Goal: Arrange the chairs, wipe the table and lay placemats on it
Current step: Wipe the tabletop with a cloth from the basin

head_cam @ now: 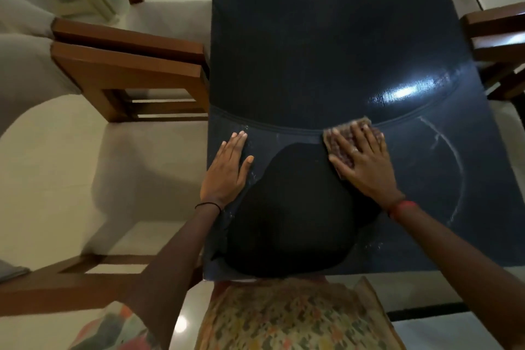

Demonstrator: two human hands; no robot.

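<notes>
the right hand lies flat on the cloth, fingers straight and spread, pressing it to the table rather than curling round it. the left hand is flat too, fingers together, palm on the bare top well to the left of the cloth and holding nothing; it looks like a brace for leaning in.

the cloth is a small brownish pad. most of it is under the palm, and its corners show beyond the fingertips and beside the thumb. its long side seems to run across the top, left to right, but the hand hides too much to be sure.

a pale curved streak arcs to the right of the cloth and bends back toward the person. beyond the cloth the dark top stretches away, glossy under two light patches. a dark blotch, probably the person's own shadow or reflection, sits just left of the cloth, between the hands.

wiping appears to be the step in hand. the unwiped stretch most likely lies beyond and left of the cloth, so the right hand, already on it, is the one to push it. chairs stand well left of the cloth, more to its right. no placemats show.
</notes>
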